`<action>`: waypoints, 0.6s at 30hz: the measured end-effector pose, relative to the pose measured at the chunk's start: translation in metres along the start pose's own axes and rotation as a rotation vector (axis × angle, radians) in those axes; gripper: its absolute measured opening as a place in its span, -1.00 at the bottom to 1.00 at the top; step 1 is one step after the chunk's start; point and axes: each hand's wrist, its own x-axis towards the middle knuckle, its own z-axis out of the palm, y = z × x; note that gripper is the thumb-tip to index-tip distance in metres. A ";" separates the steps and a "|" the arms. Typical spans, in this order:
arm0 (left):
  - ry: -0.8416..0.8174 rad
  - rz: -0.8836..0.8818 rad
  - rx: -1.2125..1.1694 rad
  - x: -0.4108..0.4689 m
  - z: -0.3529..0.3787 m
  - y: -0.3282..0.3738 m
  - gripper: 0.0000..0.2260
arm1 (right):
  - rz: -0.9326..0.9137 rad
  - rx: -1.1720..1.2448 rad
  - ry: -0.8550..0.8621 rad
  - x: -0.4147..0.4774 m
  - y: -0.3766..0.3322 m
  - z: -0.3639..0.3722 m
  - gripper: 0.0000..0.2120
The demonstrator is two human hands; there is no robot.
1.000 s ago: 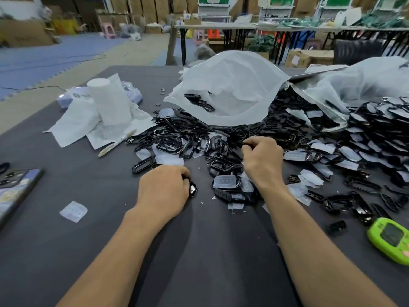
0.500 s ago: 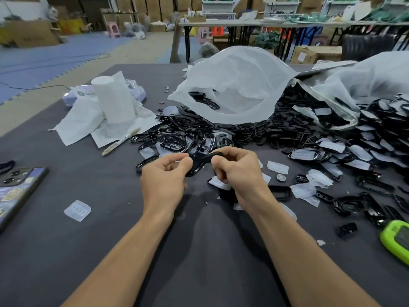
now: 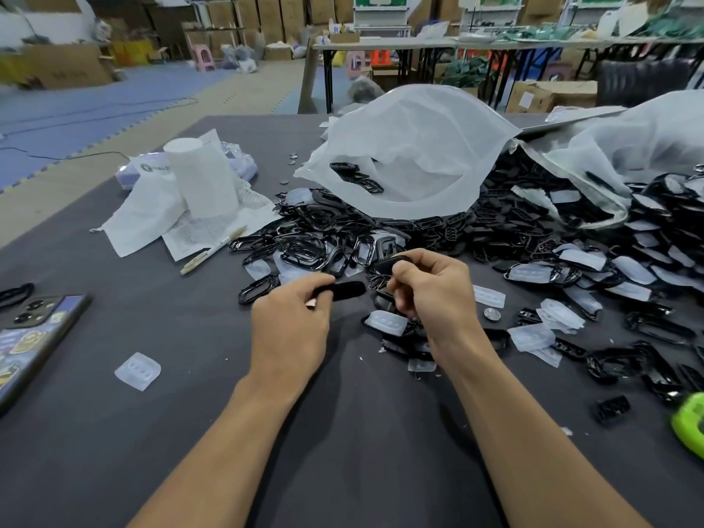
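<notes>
The dark grey surface (image 3: 343, 432) carries a pile of black parts (image 3: 495, 230), white bags (image 3: 411, 154), papers (image 3: 152, 211), a pen (image 3: 213, 250), a phone (image 3: 34, 337), a clear pad (image 3: 137, 370) and a coin (image 3: 492, 313).

Even, soft indoor light; faint shadows under forearms; edges bowed (wide-angle) — background slightly blurred.

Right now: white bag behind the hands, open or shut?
Open. The white bag has its mouth gaping toward the camera, and a few black plastic pieces show inside through the opening.

Left hand (image 3: 288, 331) pinching, right hand (image 3: 432, 295) gripping
</notes>
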 end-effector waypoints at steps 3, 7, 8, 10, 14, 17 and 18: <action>-0.018 0.036 0.019 0.010 0.007 0.005 -0.82 | -0.007 -0.032 0.019 0.001 0.001 -0.001 -0.73; -0.058 -0.132 -0.326 0.053 0.021 0.025 -0.71 | -0.009 -0.028 0.036 0.002 0.000 -0.003 -0.75; -0.109 -0.235 -0.474 0.063 0.025 0.033 -0.56 | -0.010 -0.021 0.037 0.002 0.000 -0.003 -0.76; -0.201 -0.354 -0.626 0.081 0.032 0.037 -0.25 | -0.006 0.012 0.028 0.002 0.000 -0.003 -0.75; -0.311 -0.088 -0.023 0.106 0.018 0.007 -0.31 | 0.000 0.059 -0.032 0.001 0.001 0.001 -0.66; -0.370 -0.005 0.412 0.110 0.007 -0.018 -0.46 | -0.014 0.056 -0.062 0.001 0.001 0.002 -0.63; -0.342 0.014 0.440 0.109 0.005 -0.021 -0.55 | -0.015 0.052 -0.064 0.001 0.000 0.003 -0.64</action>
